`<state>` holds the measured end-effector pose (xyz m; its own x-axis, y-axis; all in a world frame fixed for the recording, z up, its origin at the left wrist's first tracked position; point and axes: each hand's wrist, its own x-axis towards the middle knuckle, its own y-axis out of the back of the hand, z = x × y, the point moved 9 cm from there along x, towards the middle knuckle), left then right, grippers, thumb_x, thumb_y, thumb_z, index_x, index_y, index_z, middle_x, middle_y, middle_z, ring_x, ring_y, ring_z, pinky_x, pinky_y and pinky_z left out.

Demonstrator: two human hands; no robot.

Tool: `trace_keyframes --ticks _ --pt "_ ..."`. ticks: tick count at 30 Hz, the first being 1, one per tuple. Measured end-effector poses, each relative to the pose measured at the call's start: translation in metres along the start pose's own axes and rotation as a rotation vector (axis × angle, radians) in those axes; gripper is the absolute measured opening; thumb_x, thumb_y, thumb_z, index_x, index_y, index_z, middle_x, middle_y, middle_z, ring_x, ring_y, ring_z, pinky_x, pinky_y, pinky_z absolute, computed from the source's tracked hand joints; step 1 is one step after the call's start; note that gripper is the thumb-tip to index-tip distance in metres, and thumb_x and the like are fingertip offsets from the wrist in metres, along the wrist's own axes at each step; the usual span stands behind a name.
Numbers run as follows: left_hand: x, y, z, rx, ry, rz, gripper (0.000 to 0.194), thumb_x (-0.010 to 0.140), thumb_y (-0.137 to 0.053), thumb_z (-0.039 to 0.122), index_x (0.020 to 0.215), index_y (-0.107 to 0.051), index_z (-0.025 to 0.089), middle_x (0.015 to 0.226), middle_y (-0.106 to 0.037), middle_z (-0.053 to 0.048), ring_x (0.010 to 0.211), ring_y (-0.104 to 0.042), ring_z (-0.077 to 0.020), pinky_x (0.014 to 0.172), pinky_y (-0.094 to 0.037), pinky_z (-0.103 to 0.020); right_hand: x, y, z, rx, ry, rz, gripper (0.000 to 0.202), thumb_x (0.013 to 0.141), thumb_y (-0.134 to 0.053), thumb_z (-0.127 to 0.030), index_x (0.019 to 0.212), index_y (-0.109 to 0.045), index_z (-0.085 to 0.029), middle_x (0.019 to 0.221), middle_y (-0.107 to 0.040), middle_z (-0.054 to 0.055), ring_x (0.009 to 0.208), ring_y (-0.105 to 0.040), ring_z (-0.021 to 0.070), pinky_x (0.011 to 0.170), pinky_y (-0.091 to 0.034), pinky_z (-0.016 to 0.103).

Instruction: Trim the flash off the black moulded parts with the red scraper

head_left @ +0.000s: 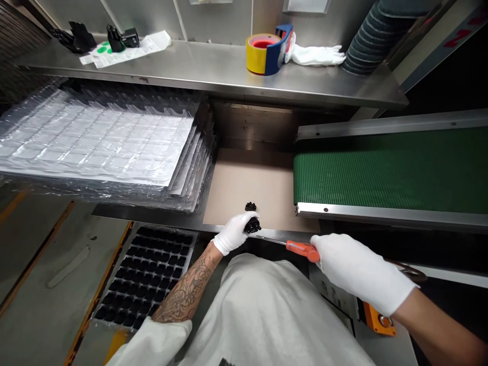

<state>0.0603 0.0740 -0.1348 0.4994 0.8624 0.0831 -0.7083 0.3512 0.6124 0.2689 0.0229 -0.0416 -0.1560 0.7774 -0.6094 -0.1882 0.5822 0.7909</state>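
My left hand (235, 231), in a white glove, is closed on a small black part (252, 225) at the front edge of the beige board (263, 178). Another small black piece (250, 206) shows just beyond the fingers; whether it is a separate part I cannot tell. In its own white glove, my right hand (343, 259) grips the orange handle of a screwdriver (303, 250). The thin metal shaft points left, its end close to the black part in my left hand.
A stack of clear plastic trays (95, 142) lies left, a green conveyor belt (389, 168) right. Below left is a tray of black parts (147, 274). The steel shelf (209, 63) holds black parts, paper, a tape roll (263, 53) and a white glove (316, 55).
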Motion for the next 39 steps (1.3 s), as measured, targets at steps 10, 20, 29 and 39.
trace_keyframes --ticks 10,20,29,39 --pt "-0.005 -0.006 -0.017 -0.018 0.136 0.052 0.031 0.083 -0.064 0.015 0.112 -0.052 0.02 0.098 -0.073 -0.011 0.089 -0.072 -0.0253 0.08 -0.059 -0.038 -0.004 0.004 -0.009 0.008 -0.025 -0.019 0.025 0.079 -0.04 -0.006 0.082 -0.062 -0.018 0.074 -0.065 0.006 0.062 -0.064 0.0223 0.052 -0.024 0.027" --pt "-0.012 0.002 -0.021 -0.371 0.306 0.201 0.017 0.073 -0.072 0.016 0.089 -0.066 0.018 0.091 -0.07 -0.004 0.088 -0.067 -0.0209 0.082 -0.054 -0.035 -0.004 -0.004 0.011 0.072 -0.097 -0.012 0.021 0.086 -0.042 -0.014 0.08 -0.063 -0.018 0.07 -0.064 0.005 0.057 -0.059 0.0179 0.052 -0.026 0.026" --pt "-0.017 0.014 -0.007 0.025 0.101 0.305 0.016 0.074 -0.076 0.016 0.087 -0.069 0.022 0.088 -0.066 -0.004 0.085 -0.06 -0.0203 0.078 -0.049 -0.036 -0.01 -0.004 0.009 0.047 -0.076 -0.014 0.018 0.083 -0.044 -0.011 0.081 -0.061 -0.019 0.07 -0.062 0.005 0.057 -0.059 0.0172 0.051 -0.024 0.025" --pt "-0.022 0.013 0.002 0.444 0.003 0.346 0.016 0.085 -0.068 0.029 0.098 -0.07 0.022 0.08 -0.063 -0.008 0.08 -0.054 -0.0248 0.07 -0.042 -0.038 -0.011 0.01 -0.024 -0.042 -0.046 -0.017 0.022 0.083 -0.042 -0.007 0.088 -0.062 -0.013 0.078 -0.065 0.011 0.07 -0.067 0.0222 0.057 -0.03 0.024"
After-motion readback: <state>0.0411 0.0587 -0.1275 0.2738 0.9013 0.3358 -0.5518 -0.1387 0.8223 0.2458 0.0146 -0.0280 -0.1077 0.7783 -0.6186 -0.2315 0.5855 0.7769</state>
